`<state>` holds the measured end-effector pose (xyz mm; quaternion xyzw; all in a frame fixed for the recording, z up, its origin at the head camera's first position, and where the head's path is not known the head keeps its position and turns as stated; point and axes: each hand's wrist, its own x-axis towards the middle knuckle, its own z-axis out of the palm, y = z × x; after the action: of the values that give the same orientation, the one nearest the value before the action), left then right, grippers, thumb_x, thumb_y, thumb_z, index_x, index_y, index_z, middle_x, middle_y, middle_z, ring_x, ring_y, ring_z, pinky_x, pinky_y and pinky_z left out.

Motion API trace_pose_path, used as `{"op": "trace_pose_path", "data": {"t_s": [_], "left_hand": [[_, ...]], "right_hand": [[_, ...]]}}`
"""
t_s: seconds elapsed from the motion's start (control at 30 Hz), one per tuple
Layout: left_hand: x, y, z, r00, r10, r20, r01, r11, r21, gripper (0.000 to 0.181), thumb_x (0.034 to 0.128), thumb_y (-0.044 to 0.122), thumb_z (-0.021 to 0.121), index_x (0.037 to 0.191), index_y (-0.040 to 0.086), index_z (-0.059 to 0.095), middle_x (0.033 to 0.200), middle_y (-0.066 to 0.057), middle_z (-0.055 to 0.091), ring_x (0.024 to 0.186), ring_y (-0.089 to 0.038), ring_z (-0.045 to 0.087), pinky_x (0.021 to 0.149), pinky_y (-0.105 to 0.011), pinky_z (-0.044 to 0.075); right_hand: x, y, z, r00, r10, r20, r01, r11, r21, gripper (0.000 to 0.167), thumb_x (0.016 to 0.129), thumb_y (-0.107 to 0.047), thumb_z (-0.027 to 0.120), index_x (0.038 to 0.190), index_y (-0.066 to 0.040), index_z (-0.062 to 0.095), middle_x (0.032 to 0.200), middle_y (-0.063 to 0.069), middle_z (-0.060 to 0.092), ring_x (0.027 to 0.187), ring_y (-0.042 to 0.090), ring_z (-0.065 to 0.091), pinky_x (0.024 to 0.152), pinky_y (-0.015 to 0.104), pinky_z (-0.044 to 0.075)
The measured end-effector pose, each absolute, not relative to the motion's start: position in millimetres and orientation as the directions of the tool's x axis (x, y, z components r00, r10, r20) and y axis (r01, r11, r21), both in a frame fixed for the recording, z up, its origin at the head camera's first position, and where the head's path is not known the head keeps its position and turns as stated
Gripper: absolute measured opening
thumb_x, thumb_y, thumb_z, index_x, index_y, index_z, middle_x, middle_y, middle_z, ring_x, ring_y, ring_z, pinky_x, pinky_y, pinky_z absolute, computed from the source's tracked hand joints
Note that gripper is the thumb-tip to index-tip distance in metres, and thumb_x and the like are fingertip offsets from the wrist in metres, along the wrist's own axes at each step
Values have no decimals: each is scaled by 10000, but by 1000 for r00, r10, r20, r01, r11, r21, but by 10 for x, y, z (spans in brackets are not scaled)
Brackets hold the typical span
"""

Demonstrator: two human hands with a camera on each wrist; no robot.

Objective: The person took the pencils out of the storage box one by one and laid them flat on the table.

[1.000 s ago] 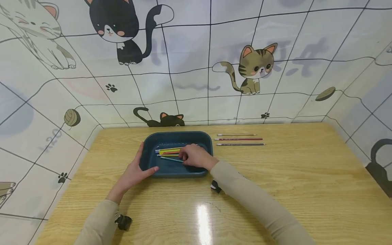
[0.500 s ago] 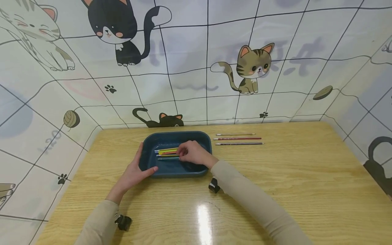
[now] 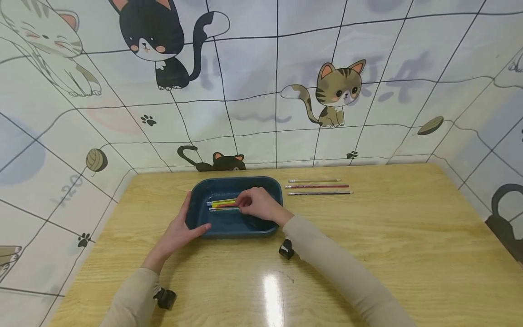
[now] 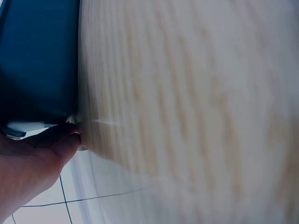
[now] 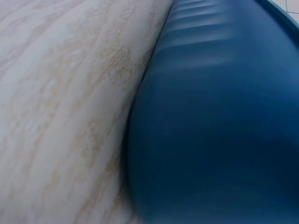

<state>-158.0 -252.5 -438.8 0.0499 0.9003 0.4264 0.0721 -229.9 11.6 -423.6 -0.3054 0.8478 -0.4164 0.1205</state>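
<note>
A dark blue tray [image 3: 241,235] stands on the table, with several coloured pencils [image 3: 222,201] lying side by side inside. The left hand [image 3: 180,231] holds its left end, fingers along the left wall and thumb at the front rim; the left wrist view shows that hand [image 4: 37,161] against the tray [image 4: 42,60]. Inside the tray, the right hand [image 3: 259,203] has curled fingers at the right end of a teal pencil [image 3: 222,209], pinching it. These fingers hide the pencils' right ends. Only the tray's outer wall [image 5: 210,116] and the table appear in the right wrist view.
Right of the tray, three pencils lie in parallel rows: a tan one [image 3: 314,180], a red one [image 3: 318,186] and a dark one [image 3: 320,193]. Behind the wooden table [image 3: 367,236] hangs a cat-patterned sheet [image 3: 253,109].
The teal pencil has swung from a slant to lie close alongside the others. The right hand has shifted slightly left and back with it; the left hand stays at the tray.
</note>
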Motion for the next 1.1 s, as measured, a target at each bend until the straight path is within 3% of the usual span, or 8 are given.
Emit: {"op": "trace_pose_path", "data": {"t_s": [0.27, 0.5, 1.1], "left_hand": [[-1582, -2515, -4402, -985, 149, -82, 31, 629, 777, 1091, 835, 377, 753, 1564, 189, -37, 1596, -182, 40, 1414, -448, 124, 1080, -622, 176], [-1590, -2533, -4429, -985, 156, -68, 44, 617, 785, 1085, 838, 370, 754, 1564, 199, -34, 1599, -172, 39, 1419, -438, 110, 1084, -622, 163], [-1588, -2534, -4425, -985, 159, -66, 47, 619, 784, 1083, 841, 361, 751, 1563, 211, -41, 1598, -175, 33, 1419, -444, 101, 1082, -628, 160]], "right_hand": [[-2248, 183, -4202, -799, -590, 116, -441, 445, -779, 151, 893, -30, 645, 1023, -52, 720, 895, 5, 687, 773, 98, 609, 703, 249, 495], [-2216, 256, -4159, -810, -552, 197, -476, 424, -770, 176, 903, 6, 610, 1039, -26, 718, 1001, 78, 671, 866, 182, 637, 770, 285, 510], [-2126, 608, -3971, -821, -518, 239, -436, 301, -848, 186, 907, 8, 605, 1058, -28, 706, 1027, 69, 674, 903, 182, 637, 778, 312, 521]]}}
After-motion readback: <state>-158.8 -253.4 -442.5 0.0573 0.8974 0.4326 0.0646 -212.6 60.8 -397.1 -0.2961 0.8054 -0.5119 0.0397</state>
